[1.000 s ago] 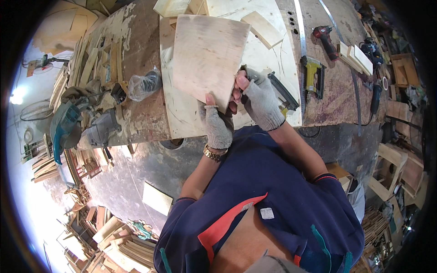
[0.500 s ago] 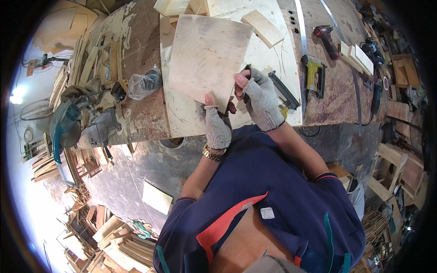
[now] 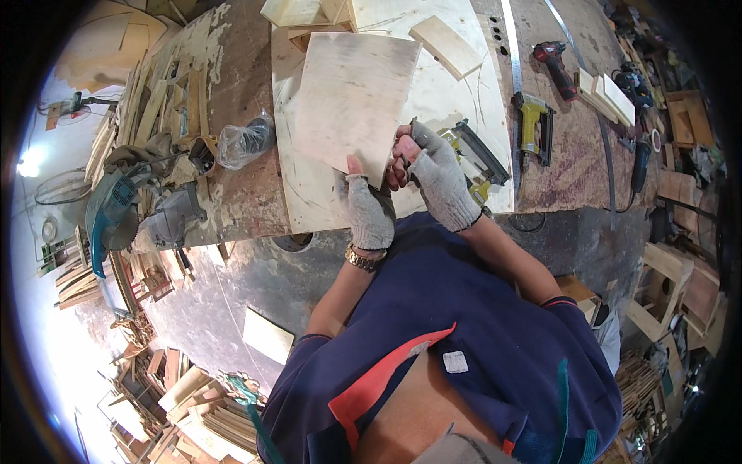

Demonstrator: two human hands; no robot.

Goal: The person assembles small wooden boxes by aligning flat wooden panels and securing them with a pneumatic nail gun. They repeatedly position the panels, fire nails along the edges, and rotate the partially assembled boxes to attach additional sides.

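Tabletop (image 3: 239, 197) below; plywood panel (image 3: 355, 100) lengthwise ahead, your left hand (image 3: 368, 210) pinching its near edge, right hand (image 3: 442, 176) curled alongside, grip unclear.

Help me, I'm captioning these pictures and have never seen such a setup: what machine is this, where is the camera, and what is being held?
There is no machine doing the handling: these are a person's own hands, in grey gloves that leave the fingertips bare. A fisheye camera worn on the head looks down, so edges bend and the rim is dark.

The left hand holds a thin wooden panel, thumb on top near its lower edge. The right hand has its fingers curled at the panel's right side; whether they grip it is unclear.

On the workbench lie a large pale sheet, a small rectangular board, a yellow-and-black fastening tool and a red-and-black drill-like tool.
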